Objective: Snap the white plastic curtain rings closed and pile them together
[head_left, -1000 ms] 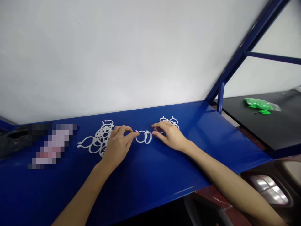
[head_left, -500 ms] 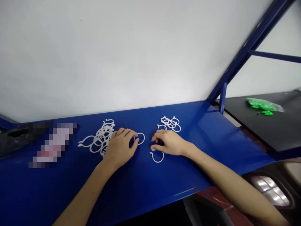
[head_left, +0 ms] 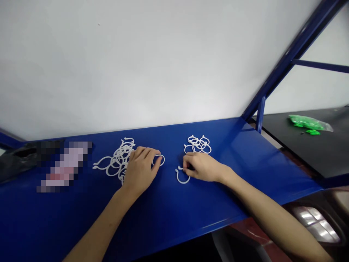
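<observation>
My left hand point(head_left: 141, 169) is curled with its thumb and forefinger on a white open curtain ring point(head_left: 164, 160), part of which they hide. Under and beside its outer edge spreads a tangled pile of similar rings point(head_left: 113, 168). Another white ring point(head_left: 183, 182), with small knobs at its gap, lies below my right hand point(head_left: 200, 166). The thumb and fingers of that hand are pinched together at the ring's upper right edge. Just beyond the right hand is a smaller cluster of rings point(head_left: 200, 143).
The rings lie on a blue table point(head_left: 163, 214) against a pale wall point(head_left: 152, 65). At left are a pixelated packet point(head_left: 67, 163) and a black bag point(head_left: 16, 163). A blue frame post point(head_left: 275, 76) rises at right, before a black table point(head_left: 302, 153) with a green-filled bag point(head_left: 311, 122).
My right fingers have closed from a loose curl into a pinch at the near ring. My left hand has drawn its ring slightly left. The view has shifted a little.
</observation>
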A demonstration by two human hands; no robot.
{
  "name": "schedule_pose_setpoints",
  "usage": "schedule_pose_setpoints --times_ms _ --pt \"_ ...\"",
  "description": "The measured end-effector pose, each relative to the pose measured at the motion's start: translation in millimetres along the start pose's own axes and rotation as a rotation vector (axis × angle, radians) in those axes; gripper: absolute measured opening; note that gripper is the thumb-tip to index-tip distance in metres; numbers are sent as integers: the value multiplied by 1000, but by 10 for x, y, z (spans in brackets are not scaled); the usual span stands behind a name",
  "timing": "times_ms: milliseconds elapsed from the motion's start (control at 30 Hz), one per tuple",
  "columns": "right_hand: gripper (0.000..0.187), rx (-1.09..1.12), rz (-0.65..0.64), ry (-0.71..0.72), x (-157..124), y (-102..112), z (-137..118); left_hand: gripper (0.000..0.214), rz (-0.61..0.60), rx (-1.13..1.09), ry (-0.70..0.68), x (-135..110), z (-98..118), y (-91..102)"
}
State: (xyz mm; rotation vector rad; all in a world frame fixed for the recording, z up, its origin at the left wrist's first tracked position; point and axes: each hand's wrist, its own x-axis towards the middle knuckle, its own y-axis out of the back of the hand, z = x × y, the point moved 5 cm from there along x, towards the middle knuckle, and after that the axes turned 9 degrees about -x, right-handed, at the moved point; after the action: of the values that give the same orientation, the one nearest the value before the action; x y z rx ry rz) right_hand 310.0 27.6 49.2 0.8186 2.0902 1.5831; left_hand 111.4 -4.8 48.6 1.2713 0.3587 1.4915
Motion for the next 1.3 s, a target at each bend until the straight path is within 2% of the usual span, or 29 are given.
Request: schedule_pose_setpoints --times_ms 100,200,367,500,733,967,1167,1300 --pt "5 98 173 -84 31 43 29 21 -23 -126 9 -10 104 -10" --pt "6 215 305 -80 36 64 3 23 -67 -268 64 -23 173 -40" --pt "7 308 377 39 19 19 -116 26 -118 -481 198 -40 208 -86" --pt "11 336 437 129 -1 1 -184 26 -53 -479 217 -48 217 -61" --pt "15 311 543 77 -17 13 -164 23 -60 -520 262 -55 249 -39" --pt "15 303 486 186 -28 16 -234 19 -22 -556 217 -79 212 -89" --pt "15 195 463 301 -71 28 -331 18 74 -526 51 -135 254 -74" --pt "18 119 434 328 -61 14 -352 17 42 -488 -25 -114 267 -73"
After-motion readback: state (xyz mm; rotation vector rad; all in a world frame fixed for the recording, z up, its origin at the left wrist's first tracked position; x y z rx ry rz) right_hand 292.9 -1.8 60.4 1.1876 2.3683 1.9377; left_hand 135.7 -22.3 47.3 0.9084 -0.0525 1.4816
